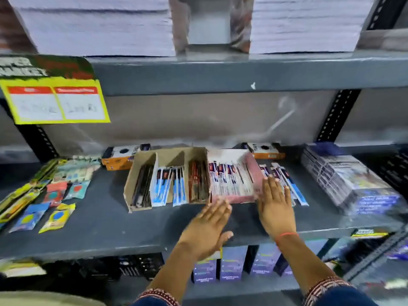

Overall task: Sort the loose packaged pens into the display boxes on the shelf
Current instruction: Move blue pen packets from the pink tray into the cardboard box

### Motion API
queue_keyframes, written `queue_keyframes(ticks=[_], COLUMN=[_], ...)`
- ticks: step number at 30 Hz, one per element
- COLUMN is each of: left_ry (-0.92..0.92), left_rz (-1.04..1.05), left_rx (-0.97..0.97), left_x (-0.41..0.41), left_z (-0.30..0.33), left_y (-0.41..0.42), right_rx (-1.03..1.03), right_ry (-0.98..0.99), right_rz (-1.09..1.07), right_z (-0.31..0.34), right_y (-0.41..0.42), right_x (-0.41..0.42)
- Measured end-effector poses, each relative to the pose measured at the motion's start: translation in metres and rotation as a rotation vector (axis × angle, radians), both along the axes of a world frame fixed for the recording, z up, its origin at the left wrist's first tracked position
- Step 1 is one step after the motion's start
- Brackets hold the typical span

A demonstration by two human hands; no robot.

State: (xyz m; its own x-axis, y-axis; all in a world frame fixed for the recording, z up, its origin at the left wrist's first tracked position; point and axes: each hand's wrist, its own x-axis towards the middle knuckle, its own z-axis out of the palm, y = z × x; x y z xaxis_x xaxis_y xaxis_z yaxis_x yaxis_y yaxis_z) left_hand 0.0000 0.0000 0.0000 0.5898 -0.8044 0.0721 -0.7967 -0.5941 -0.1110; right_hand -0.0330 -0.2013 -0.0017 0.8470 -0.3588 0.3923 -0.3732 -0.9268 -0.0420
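Observation:
A brown cardboard display box (141,164) with three compartments stands on the grey shelf (106,219), holding dark pens, blue-and-white packaged pens (167,186) and red-brown pens. To its right sits a pink display box (254,166) filled with packaged pens. Loose packaged pens (293,184) lie on the shelf right of the pink box. My left hand (209,226) is flat and open at the pink box's front edge. My right hand (274,204) is open, fingers spread, against the pink box's right front corner, partly over the loose pens. Neither hand holds anything.
Small coloured packets (55,195) lie at the shelf's left. Two orange-and-black boxes (120,155) (265,150) stand at the back. A wrapped stack of packs (351,184) sits at the right. A yellow price sign (55,102) hangs above left. Purple boxes (231,266) fill the shelf below.

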Motion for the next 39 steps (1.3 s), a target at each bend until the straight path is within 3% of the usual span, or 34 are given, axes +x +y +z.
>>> queue_keyframes(ticks=[1,2,7,14,20,27,30,34,39], left_ry=[-0.038,0.087,0.276,0.264,0.246,0.233,0.221,0.119,0.228], left_rz=[-0.116,-0.165,-0.186,-0.222,-0.201,-0.200,-0.222,-0.166,-0.121], left_rx=[-0.046,0.009,0.037,0.001,0.005,-0.017,-0.002,-0.017,0.037], left_x=[0.010,0.008,0.024,0.025,0.024,0.022,0.019,0.022,0.024], left_z=[-0.014,-0.016,-0.028,-0.026,-0.029,-0.027,-0.026,-0.028,-0.032], left_y=[-0.005,-0.008,-0.013,-0.014,-0.013,-0.012,-0.015,-0.015,-0.012], right_rx=[0.051,0.087,0.265,0.515,0.749,1.023,1.327,1.723,2.039], right_ry=[-0.016,-0.021,-0.042,0.215,0.151,-0.139,-0.372,-0.652,-0.769], right_rz=[-0.049,-0.086,-0.314,-0.442,-0.474,-0.484,-0.445,-0.248,0.076], right_z=[-0.002,-0.001,0.013,0.026,0.030,0.037,0.032,0.034,0.043], right_y=[-0.006,-0.008,-0.026,-0.040,-0.045,-0.064,-0.066,-0.065,-0.033], right_x=[0.005,0.007,0.018,0.031,0.032,0.015,0.002,-0.018,-0.042])
